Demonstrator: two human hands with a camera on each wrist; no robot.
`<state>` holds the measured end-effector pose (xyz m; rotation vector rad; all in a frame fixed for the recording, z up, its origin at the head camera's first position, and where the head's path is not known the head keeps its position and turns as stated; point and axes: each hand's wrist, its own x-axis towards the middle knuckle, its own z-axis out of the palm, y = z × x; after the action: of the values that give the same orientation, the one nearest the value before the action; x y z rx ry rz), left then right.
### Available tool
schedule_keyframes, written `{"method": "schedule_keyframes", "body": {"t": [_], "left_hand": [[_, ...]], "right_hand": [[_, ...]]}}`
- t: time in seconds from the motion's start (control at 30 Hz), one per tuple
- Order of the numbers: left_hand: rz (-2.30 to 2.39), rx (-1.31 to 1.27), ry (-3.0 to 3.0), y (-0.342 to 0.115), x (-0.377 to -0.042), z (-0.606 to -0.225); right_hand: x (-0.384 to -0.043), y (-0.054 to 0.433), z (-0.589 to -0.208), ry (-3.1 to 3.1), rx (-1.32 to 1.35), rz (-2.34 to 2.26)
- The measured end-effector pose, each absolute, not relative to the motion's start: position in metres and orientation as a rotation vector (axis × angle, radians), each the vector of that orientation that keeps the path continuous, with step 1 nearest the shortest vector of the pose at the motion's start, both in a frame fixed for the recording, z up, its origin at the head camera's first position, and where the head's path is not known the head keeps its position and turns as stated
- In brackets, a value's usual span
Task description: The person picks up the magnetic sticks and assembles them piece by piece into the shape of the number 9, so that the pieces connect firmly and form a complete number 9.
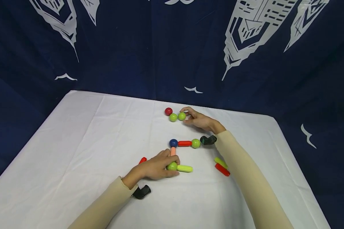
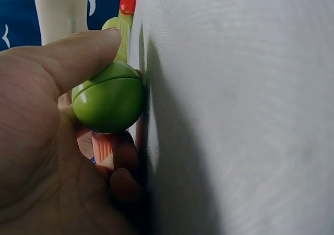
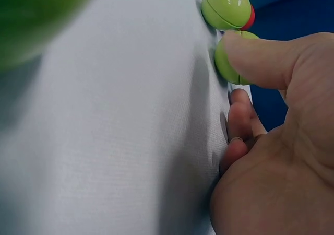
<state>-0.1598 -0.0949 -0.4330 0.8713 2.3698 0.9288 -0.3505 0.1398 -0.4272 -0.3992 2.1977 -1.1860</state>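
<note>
My left hand grips a green ball, thumb on one side and fingers curled below. A yellow-green rod and a salmon rod join this ball. The salmon rod runs to a blue ball, from which a red rod leads to another green ball. At the back of the table, my right hand pinches a loose green ball between thumb and fingers; its far side is hidden by the thumb in the right wrist view. Another green ball lies just left of it.
A red ball lies beside the loose green balls. Right of the joined pieces, a yellow-green rod and a red rod lie by the right sleeve. Another red rod lies partly behind the left hand. A dark blue curtain hangs behind the table.
</note>
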Motion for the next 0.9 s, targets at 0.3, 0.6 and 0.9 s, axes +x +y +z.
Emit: {"method": "schedule_keyframes", "body": {"t": [0.3,0.6,0.9], "left_hand": [[0.925,0.867,2.378,-0.095,-0.159,-0.432],[0.914,0.865,2.384,-0.094,-0.159,-0.430],[0.915,0.853,2.385,-0.095,-0.158,-0.431]], "right_hand": [[-0.348,0.140,-0.425,2.210,-0.408,-1.192],[-0.349,0.146,-0.425,2.228,-0.427,-1.205],[-0.345,0.152,-0.421,2.317,-0.509,-1.098]]}}
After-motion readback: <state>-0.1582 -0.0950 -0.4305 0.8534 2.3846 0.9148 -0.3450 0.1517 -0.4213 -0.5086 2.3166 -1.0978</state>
